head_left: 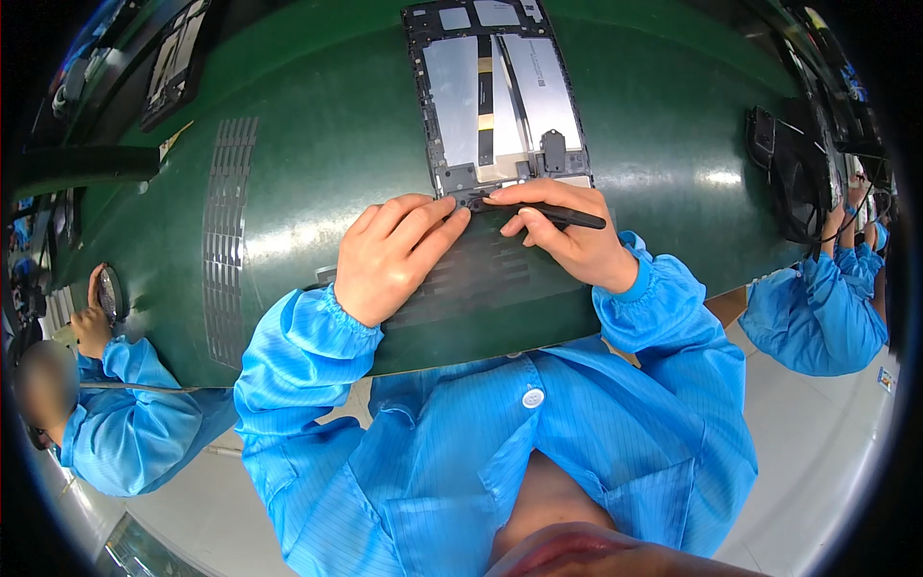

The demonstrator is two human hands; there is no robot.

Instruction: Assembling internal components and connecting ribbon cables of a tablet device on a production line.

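Note:
An opened tablet [452, 101] lies in front of me, its black frame around silver inner panels and a dark ribbon cable [486, 106] running lengthwise. My left hand [389, 250] is closed at the tablet's near edge, fingertips pressed together on its corner. Between the thumb and fingers of my right hand [572, 236] is a pair of black tweezers [562, 215], held nearly level with the tip pointing left. The tip meets the tablet's near edge beside my left fingertips. Whatever small part lies under the tip is hidden by my fingers.
On the green table [317, 144], a strip of thin dark pieces [231, 240] lies to the left. Another similar sheet [471, 274] is below my hands. A second device [175, 62] stands far left. Black equipment with cables [798, 178] sits right. Co-workers in blue sleeves [154, 413] flank both sides.

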